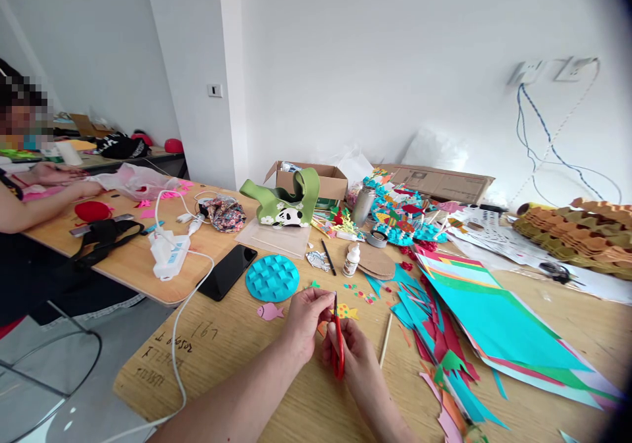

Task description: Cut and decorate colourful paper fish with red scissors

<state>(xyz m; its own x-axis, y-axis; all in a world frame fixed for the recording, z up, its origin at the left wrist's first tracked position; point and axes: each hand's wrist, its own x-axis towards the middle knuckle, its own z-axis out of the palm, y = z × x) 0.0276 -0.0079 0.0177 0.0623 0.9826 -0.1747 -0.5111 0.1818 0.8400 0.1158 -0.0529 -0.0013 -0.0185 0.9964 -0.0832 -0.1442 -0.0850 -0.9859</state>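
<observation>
My right hand (356,359) grips red-handled scissors (338,344), blades pointing up and away from me. My left hand (307,319) is closed in a pinch on a small orange paper piece (322,328) right beside the blades. Just beyond my hands lie a yellow paper fish (347,311), a pink paper fish (270,311) and a teal woven paper disc (272,278). A thin wooden stick (386,341) lies to the right of my right hand.
A fan of coloured paper sheets (494,324) covers the right side. A black phone (228,271), white power strip (170,257) with cable, glue bottle (351,260), green bag (286,201) and cardboard box (316,180) sit further back. Another person (29,186) works at the left table.
</observation>
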